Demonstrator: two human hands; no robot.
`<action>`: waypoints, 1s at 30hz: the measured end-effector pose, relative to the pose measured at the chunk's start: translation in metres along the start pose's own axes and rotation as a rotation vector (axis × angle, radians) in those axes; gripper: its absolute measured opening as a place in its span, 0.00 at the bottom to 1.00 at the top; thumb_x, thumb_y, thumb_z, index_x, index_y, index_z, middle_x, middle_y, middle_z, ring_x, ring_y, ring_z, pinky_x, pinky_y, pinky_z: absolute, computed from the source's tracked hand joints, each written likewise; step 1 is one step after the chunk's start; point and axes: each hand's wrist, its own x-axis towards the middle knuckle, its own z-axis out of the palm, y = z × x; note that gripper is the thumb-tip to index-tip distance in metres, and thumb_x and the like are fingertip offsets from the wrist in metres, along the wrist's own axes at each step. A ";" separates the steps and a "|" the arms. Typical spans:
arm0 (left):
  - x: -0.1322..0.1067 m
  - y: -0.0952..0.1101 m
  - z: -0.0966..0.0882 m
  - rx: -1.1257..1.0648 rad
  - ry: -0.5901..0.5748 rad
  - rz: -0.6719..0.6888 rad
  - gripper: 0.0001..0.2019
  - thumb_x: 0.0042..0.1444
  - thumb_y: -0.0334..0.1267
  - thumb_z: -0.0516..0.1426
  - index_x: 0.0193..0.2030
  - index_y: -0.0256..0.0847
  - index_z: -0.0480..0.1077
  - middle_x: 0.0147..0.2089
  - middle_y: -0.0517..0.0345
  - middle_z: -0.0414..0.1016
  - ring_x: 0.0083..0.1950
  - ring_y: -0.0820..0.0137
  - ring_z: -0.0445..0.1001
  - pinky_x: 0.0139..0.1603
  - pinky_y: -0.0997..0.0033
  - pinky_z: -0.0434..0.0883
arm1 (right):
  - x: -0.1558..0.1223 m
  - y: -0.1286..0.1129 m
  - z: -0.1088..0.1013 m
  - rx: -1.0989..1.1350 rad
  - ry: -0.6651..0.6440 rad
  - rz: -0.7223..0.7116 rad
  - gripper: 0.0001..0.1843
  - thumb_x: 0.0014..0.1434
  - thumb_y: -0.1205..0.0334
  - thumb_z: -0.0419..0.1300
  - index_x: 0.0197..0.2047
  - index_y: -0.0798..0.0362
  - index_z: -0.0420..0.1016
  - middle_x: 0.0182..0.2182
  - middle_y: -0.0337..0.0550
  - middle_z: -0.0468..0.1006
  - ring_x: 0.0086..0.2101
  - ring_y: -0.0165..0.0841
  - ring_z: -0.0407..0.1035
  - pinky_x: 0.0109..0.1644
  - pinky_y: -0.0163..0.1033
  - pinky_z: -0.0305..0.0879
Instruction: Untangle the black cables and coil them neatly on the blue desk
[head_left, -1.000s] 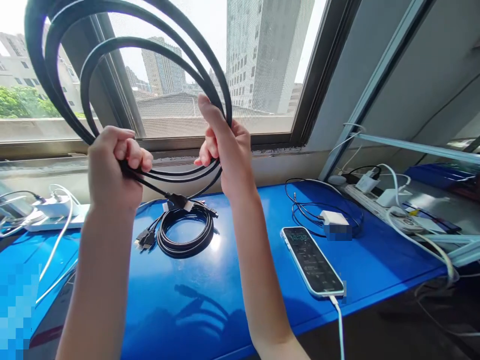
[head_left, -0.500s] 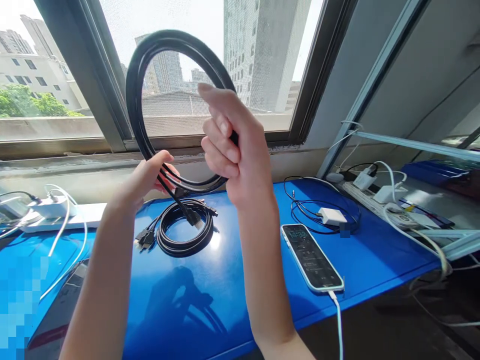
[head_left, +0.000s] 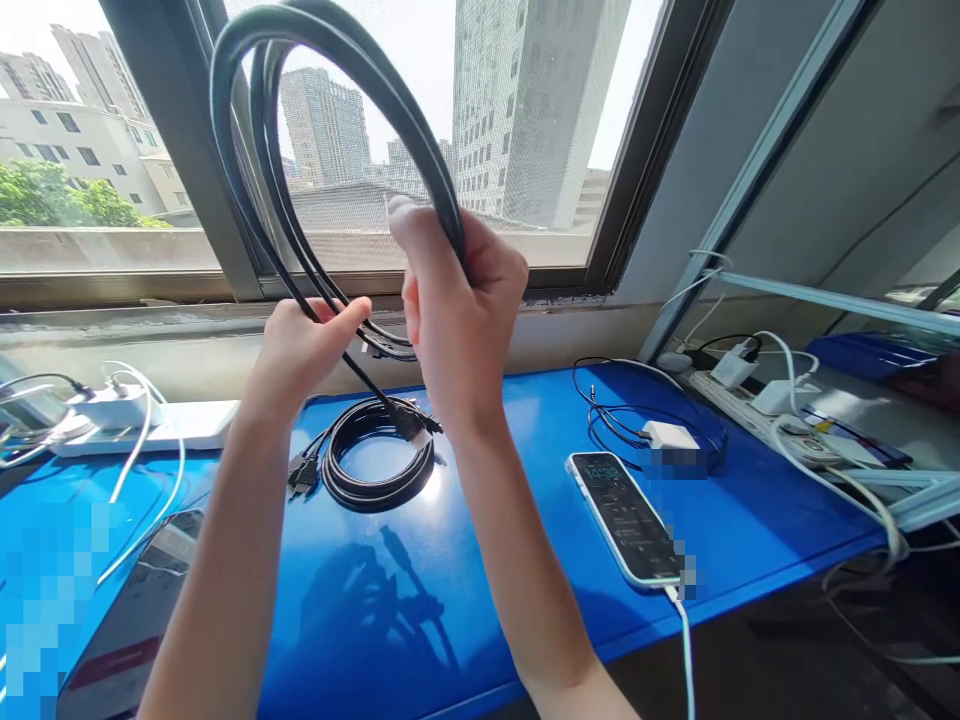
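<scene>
A black cable [head_left: 279,200] is looped into a coil and held up in front of the window. My right hand [head_left: 461,300] is closed around the coil's right side, thumb pointing up. Lower on the left, my left hand [head_left: 311,340] pinches the cable, its thumb lying across the strands. From the coil a free end with a black plug [head_left: 407,424] hangs down over the table. Beneath it a second coiled black cable [head_left: 349,490] lies on the blue table [head_left: 360,660], its connectors [head_left: 302,472] on the left.
To the right lies a phone [head_left: 626,520] with a white cord plugged in. Behind it are a white adapter [head_left: 670,437] and thin black cable. Power strips with chargers stand at left [head_left: 195,425] and right [head_left: 757,405]. A dark flat device [head_left: 124,630] lies at lower left.
The held coil has risen and turned, so its loops now spread apart. My right hand has rotated to show its back, and my left hand has shifted slightly right.
</scene>
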 end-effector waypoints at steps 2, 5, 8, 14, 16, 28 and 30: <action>0.000 0.001 -0.002 -0.054 -0.044 -0.036 0.14 0.53 0.39 0.50 0.19 0.37 0.64 0.16 0.63 0.59 0.33 0.68 0.71 0.38 0.71 0.69 | 0.004 0.006 -0.003 0.053 -0.044 -0.034 0.27 0.59 0.72 0.54 0.13 0.51 0.48 0.10 0.27 0.47 0.13 0.21 0.41 0.17 0.31 0.47; 0.002 0.000 -0.005 -0.147 -0.062 -0.050 0.15 0.55 0.35 0.47 0.18 0.38 0.62 0.14 0.62 0.59 0.28 0.71 0.70 0.30 0.76 0.67 | 0.011 0.016 -0.011 -0.002 -0.175 -0.020 0.27 0.62 0.64 0.52 0.13 0.50 0.51 0.08 0.27 0.52 0.11 0.21 0.47 0.16 0.30 0.52; 0.005 -0.003 -0.010 -0.197 0.014 -0.050 0.16 0.54 0.31 0.46 0.16 0.39 0.61 0.13 0.61 0.59 0.23 0.74 0.67 0.24 0.78 0.62 | 0.019 0.025 -0.020 -0.150 -0.164 -0.014 0.20 0.58 0.55 0.58 0.17 0.50 0.63 0.11 0.29 0.62 0.15 0.23 0.59 0.21 0.30 0.61; 0.009 -0.015 -0.017 -0.068 0.165 0.007 0.19 0.55 0.37 0.49 0.13 0.41 0.60 0.11 0.61 0.59 0.22 0.73 0.68 0.25 0.74 0.65 | 0.029 0.025 -0.033 -0.467 -0.052 -0.145 0.19 0.48 0.63 0.65 0.45 0.51 0.72 0.22 0.28 0.72 0.21 0.25 0.69 0.37 0.35 0.70; 0.007 -0.014 -0.018 0.052 0.207 0.024 0.21 0.55 0.39 0.48 0.12 0.41 0.59 0.12 0.61 0.59 0.26 0.70 0.72 0.34 0.69 0.69 | 0.028 0.021 -0.036 -0.489 -0.088 -0.182 0.26 0.48 0.62 0.65 0.52 0.49 0.68 0.25 0.29 0.74 0.23 0.26 0.70 0.36 0.35 0.71; -0.006 0.005 -0.023 0.308 0.000 -0.079 0.24 0.57 0.40 0.47 0.11 0.40 0.61 0.11 0.62 0.60 0.21 0.71 0.70 0.33 0.72 0.68 | 0.016 -0.002 -0.035 -0.273 -0.174 -0.085 0.15 0.60 0.53 0.55 0.49 0.48 0.72 0.15 0.28 0.65 0.13 0.21 0.59 0.16 0.28 0.52; -0.007 0.005 -0.019 0.237 -0.234 -0.133 0.23 0.58 0.42 0.50 0.12 0.39 0.62 0.10 0.61 0.62 0.14 0.74 0.64 0.22 0.75 0.63 | 0.015 -0.002 -0.032 -0.277 -0.089 -0.026 0.15 0.60 0.54 0.55 0.49 0.49 0.72 0.15 0.29 0.65 0.15 0.23 0.62 0.17 0.29 0.55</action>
